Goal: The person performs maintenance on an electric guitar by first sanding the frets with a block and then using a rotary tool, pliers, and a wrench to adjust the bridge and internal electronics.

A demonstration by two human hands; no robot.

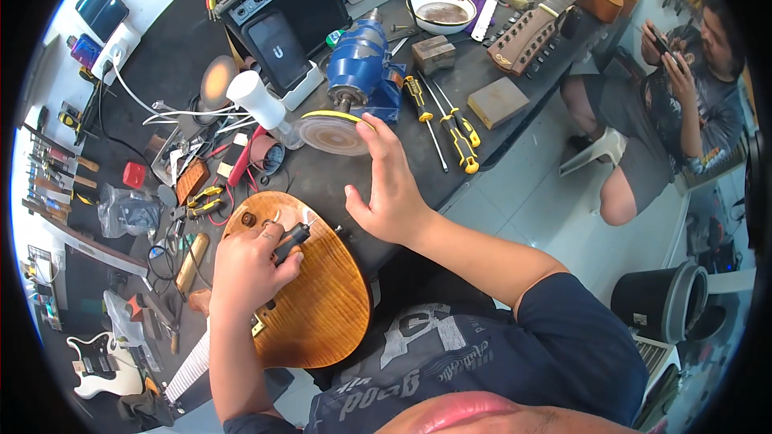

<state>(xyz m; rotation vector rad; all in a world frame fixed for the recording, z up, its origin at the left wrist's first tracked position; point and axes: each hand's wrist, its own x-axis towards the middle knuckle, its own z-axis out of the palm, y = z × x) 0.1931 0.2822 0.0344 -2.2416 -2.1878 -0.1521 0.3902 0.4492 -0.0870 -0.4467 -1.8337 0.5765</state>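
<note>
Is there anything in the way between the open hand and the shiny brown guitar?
Nothing visible is. The right hand hovers open just past the upper right edge of the guitar body, with only bare dark bench between them. The left hand already rests on the guitar, gripping a small black tool.

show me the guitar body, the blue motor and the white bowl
guitar body (322, 305), head view, flamed wood top
blue motor (358, 60), head view, its housing
white bowl (418, 2), head view, left rim
</note>
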